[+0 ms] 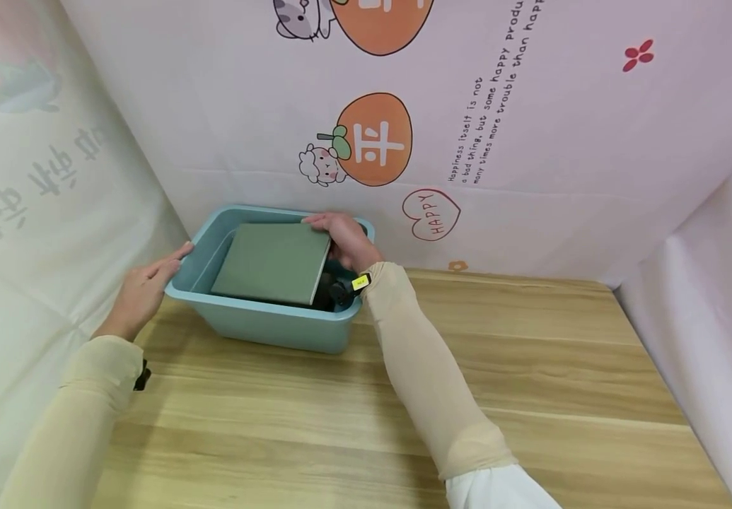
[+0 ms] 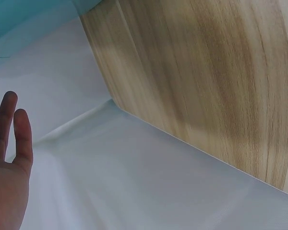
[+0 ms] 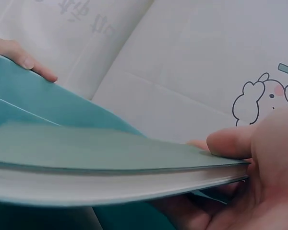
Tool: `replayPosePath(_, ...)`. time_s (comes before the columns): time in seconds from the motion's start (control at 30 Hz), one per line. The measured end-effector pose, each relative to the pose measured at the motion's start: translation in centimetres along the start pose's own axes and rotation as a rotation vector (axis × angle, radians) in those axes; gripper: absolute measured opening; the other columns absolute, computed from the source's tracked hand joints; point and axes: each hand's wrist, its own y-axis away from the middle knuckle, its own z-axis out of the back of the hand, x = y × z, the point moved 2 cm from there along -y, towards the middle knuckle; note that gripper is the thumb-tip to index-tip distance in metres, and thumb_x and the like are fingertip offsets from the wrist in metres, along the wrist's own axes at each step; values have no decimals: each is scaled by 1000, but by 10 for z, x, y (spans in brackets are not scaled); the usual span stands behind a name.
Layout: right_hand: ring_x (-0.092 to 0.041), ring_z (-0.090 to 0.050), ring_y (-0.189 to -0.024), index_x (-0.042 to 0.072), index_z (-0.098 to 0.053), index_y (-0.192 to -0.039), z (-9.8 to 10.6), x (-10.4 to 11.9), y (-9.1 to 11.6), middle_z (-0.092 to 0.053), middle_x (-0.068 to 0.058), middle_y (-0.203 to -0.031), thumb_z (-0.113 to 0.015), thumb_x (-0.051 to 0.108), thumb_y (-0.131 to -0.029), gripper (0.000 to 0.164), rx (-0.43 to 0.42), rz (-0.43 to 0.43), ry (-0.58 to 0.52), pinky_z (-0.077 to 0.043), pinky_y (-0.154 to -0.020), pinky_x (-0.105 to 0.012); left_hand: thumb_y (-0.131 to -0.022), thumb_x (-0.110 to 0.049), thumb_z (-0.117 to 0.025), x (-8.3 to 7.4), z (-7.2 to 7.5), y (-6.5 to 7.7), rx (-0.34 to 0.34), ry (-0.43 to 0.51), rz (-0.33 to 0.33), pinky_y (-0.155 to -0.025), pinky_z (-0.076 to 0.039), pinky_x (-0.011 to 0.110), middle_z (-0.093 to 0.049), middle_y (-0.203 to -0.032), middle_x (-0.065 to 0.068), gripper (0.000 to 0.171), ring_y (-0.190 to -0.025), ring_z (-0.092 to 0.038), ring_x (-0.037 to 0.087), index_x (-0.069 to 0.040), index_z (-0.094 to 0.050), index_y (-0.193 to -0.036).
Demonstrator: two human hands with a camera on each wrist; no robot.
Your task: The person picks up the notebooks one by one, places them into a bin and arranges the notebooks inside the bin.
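Observation:
A green hardcover book (image 1: pixel 273 261) lies tilted inside a blue plastic bin (image 1: pixel 264 311). My right hand (image 1: pixel 348 240) grips the book at its far right corner; in the right wrist view the thumb (image 3: pixel 230 142) presses the green cover (image 3: pixel 105 148) and the other fingers are underneath. My left hand (image 1: pixel 143 290) touches the bin's left rim with fairly straight fingers, also seen in the left wrist view, where two fingers (image 2: pixel 23 139) extend upward. Something dark sits in the bin under the book's right side, mostly hidden.
The bin stands on a wood-grain table (image 1: pixel 340 424), near its back left corner. A printed white cloth wall (image 1: pixel 531 141) rises right behind it, and another white cloth (image 1: pixel 35 247) hangs along the left. A third cloth side (image 1: pixel 722 283) borders the table's right edge.

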Motion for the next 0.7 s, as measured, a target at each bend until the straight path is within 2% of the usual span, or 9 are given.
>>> replayPosePath(0.13, -17, -66, -89, 11, -64, -139, 0, -1, -1, -66, -9, -129, -49, 21, -109, 35, 36, -5, 51, -58, -69, -29, -107, -60, -34, -1, 0, 0, 3, -4, 11, -123, -24, 65, -34, -162, -19, 46, -156, -26, 32, -49, -42, -151)
replayPosePath(0.27, -17, -68, -89, 11, -63, -141, -2, -4, -1, -67, -10, -130, -48, 20, -109, 36, 84, -31, 133, -60, -72, -31, -106, -60, -34, 0, 0, 0, 8, -2, 20, -123, -23, 65, -33, -163, -19, 48, -156, -25, 32, -48, -41, -152)
replayPosePath(0.4, -23, -68, -107, 12, -62, -141, -2, -7, -1, -65, -9, -136, -49, 22, -109, 36, 140, -70, 174, -59, -92, -41, -107, -60, -34, 2, -1, 0, 16, -4, 21, -123, -23, 65, -33, -163, -19, 48, -156, -26, 33, -47, -40, -153)
replayPosePath(0.53, -26, -56, -136, 7, -64, -138, 1, -7, 0, -64, -8, -143, -53, 24, -107, 37, 112, -29, 126, -40, -120, -49, -107, -60, -33, 2, -1, -1, 24, 0, 23, -124, -22, 65, -32, -163, -19, 48, -156, -25, 33, -48, -40, -152)
replayPosePath(0.63, -29, -47, -146, 3, -66, -133, 3, -5, 0, -63, -11, -144, -53, 23, -107, 35, 78, 34, 50, -31, -126, -51, -106, -61, -33, 1, 0, -1, 21, 0, 21, -124, -22, 65, -32, -163, -19, 48, -156, -25, 33, -49, -41, -152)
replayPosePath(0.7, -31, -46, -147, 0, -67, -131, 3, -3, 0, -62, -14, -145, -52, 21, -108, 34, 75, 58, 12, -32, -126, -51, -106, -61, -33, 1, 0, -1, 18, -2, 21, -124, -22, 64, -32, -163, -18, 48, -156, -25, 33, -49, -41, -152)
